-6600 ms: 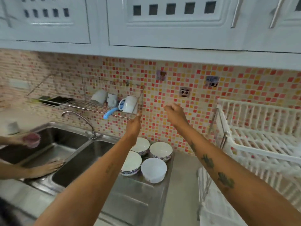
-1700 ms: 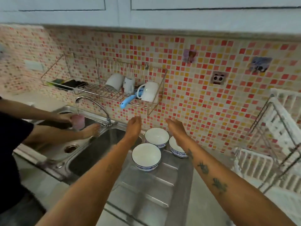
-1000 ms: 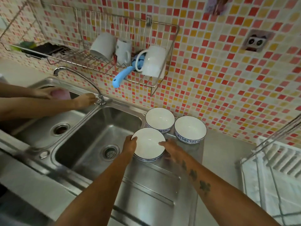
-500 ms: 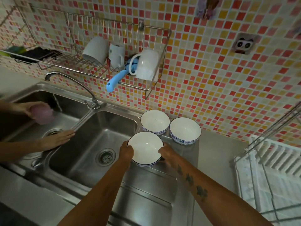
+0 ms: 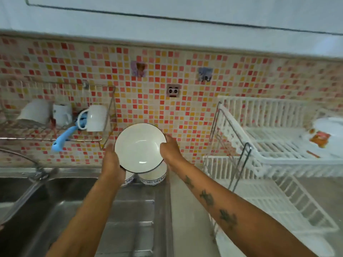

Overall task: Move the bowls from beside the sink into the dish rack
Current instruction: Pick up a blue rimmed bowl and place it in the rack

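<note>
A white bowl with a dark rim is lifted in the air in front of the tiled wall, tilted toward me. My left hand grips its left edge and my right hand grips its right edge. Below it, two more white bowls with blue patterns stand on the steel drainboard beside the sink, partly hidden by the held bowl. The white two-tier dish rack stands to the right on the counter.
The steel sink with its tap lies at the lower left. A wire wall rack holds white mugs and a blue-handled tool. A white plate with an orange print sits on the dish rack's upper tier.
Both hands have lifted the front bowl off the drainboard and raised it. The view has swung up and to the right, bringing the dish rack into sight.
</note>
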`<state>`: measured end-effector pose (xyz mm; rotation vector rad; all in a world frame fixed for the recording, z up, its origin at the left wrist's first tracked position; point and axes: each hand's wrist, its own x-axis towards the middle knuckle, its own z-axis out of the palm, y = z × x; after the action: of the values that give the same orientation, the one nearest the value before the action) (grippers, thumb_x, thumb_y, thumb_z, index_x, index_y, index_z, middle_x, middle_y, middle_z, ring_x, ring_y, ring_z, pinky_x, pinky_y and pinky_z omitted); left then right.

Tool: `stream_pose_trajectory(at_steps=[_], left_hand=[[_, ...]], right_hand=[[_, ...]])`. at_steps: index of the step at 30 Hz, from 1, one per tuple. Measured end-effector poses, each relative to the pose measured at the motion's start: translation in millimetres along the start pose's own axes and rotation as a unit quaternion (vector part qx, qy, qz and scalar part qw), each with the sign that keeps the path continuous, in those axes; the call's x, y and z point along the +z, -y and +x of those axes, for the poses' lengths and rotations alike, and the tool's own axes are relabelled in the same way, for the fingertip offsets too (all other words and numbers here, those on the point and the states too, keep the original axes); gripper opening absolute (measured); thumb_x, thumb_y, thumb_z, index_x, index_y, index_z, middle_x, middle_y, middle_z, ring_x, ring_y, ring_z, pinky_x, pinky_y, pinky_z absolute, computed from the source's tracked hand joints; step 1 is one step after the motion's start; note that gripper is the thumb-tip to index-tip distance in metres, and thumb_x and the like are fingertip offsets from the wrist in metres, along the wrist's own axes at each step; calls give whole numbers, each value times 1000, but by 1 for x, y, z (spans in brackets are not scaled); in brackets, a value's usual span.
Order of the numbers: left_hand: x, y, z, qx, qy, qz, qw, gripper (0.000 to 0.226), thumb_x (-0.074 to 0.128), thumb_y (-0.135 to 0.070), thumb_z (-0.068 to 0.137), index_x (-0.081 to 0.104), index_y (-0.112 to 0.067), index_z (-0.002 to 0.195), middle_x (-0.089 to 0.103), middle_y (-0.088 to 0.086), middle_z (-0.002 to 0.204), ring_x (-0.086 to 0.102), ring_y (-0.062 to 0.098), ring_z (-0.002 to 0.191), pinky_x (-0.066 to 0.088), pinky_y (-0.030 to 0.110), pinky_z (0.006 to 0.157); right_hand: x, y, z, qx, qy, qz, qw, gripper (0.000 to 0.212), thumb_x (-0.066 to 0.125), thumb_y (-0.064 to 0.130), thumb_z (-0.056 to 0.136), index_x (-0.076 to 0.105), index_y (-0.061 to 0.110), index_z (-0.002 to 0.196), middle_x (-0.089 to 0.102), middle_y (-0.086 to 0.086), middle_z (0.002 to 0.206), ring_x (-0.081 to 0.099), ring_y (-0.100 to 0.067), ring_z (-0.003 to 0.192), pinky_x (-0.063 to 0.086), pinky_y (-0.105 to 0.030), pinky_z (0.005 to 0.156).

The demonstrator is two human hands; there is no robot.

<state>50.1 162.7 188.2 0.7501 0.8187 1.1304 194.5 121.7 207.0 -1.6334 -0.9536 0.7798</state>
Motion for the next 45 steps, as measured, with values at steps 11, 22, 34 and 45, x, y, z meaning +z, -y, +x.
stream_pose_trajectory(at_steps=[11,22,34,45], left_hand=[[162,-51,-119,-76,365,16,928,44,41,-56,93,63,-35,126,68,5,127,64,37,112,49,65,89],[274,-28,-135,-140,426,155,880,55,44,-68,82,66,-26,111,64,14,123,60,40,112,49,61,92],[308,37,-112,169,352,412,823,52,60,-54,86,52,-12,117,63,5,106,63,13,76,49,25,59],[308,65,-100,253,374,502,738,62,77,-44,75,44,-11,116,57,12,113,65,24,91,50,23,54]], right_hand=[[-188,107,-115,-223,-176,50,957,54,32,-9,88,54,18,129,57,-1,103,56,-17,88,50,-28,69],[-310,89,-136,-179,-190,29,965,41,26,52,99,63,36,101,68,5,104,64,-18,96,52,-37,83],[-354,35,-83,27,-160,-14,987,73,23,75,85,65,19,103,71,-9,98,65,-25,99,51,-39,95],[-358,2,-58,43,-94,2,995,39,51,55,86,67,22,102,73,-9,110,68,-24,99,53,-39,95]])
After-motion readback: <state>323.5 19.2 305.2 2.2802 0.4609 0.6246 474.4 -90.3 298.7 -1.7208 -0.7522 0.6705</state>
